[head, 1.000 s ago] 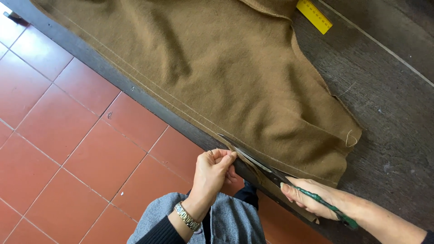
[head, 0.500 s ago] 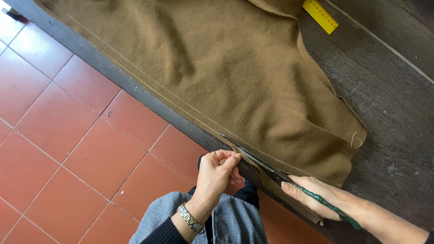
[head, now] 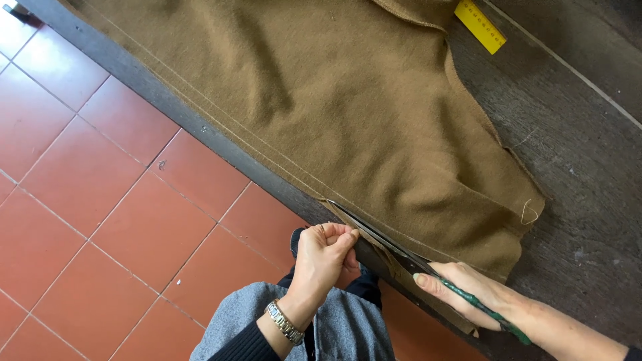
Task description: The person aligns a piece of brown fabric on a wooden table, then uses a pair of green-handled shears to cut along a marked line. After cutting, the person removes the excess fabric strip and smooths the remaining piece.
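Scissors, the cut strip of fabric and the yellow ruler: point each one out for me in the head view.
scissors (head: 384, 242), head view, on the dark blades along the fabric edge.
cut strip (head: 401, 271), head view, on the narrow brown strip hanging below the blades.
yellow ruler (head: 479, 25), head view, on its flat face.

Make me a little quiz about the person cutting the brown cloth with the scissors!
1. True or false: the right hand holds the scissors.
2. What does the left hand pinch? A) the yellow ruler B) the cut strip of the brown cloth C) a needle
3. Fill in: the floor has ___ tiles.

Key: 1 true; 2 B; 3 red.
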